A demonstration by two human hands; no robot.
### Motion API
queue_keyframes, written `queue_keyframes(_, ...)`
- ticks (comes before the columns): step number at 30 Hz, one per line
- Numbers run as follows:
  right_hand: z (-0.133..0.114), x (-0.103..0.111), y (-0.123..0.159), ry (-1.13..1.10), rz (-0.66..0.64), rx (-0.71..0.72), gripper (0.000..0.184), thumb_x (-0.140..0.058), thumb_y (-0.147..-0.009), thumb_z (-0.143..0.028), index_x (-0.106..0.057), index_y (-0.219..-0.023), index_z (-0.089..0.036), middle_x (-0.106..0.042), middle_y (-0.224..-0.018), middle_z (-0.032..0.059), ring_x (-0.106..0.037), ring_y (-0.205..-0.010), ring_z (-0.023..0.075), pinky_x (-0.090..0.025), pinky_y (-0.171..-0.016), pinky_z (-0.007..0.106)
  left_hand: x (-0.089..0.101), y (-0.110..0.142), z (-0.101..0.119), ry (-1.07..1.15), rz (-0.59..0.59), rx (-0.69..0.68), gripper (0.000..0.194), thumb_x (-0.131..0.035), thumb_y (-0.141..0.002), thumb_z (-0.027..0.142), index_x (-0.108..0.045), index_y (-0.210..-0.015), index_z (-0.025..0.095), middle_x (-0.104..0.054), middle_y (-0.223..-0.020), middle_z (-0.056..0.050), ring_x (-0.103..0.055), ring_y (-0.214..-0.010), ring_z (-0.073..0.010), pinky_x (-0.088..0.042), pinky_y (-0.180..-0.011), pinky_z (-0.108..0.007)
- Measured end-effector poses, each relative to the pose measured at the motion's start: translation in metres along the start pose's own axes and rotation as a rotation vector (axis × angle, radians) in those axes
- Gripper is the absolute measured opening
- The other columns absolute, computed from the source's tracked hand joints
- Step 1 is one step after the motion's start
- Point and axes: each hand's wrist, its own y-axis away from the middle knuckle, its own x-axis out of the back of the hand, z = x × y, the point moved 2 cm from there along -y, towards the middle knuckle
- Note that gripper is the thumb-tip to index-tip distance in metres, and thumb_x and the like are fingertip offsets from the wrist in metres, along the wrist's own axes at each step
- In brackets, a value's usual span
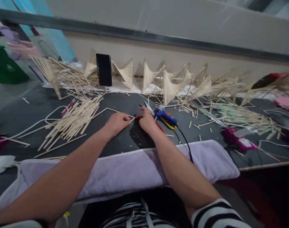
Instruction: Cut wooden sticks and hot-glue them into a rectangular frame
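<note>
Thin wooden sticks meet end to end in an angular outline on the dark tabletop. My left hand pinches one stick near a corner of this outline. Close by on the right, my right hand has its fingers apart, with a fingertip at the same corner; whether it touches the wood is hard to tell. Just beyond that hand lies a blue glue gun with a black cord. Scissors and a yellow-handled tool lie against it, partly covered.
A pile of loose sticks spreads on the left. Fan-like stick structures line the back, beside an upright phone. More sticks and a magenta device lie right. A lilac cloth covers the front edge.
</note>
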Motion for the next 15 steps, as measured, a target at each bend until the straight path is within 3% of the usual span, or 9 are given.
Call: queue_keyframes(15,-0.0055,0.0018,0.0025,0.038,-0.031,-0.066,0.069,-0.040,-0.051,-0.002,-0.038,-0.118,-0.017,-0.066,-0.087,0.0040,-0.059,-0.081,0.0206,-0.045,-0.074,0.034,-0.0024,0.0002,0.0022,-0.097,0.028,-0.022,0.018,-0.055,-0.065,0.028,-0.068,-0.073,0.019,-0.067,-0.072,-0.002,-0.056,-0.066,-0.0145,-0.034,-0.056,-0.023)
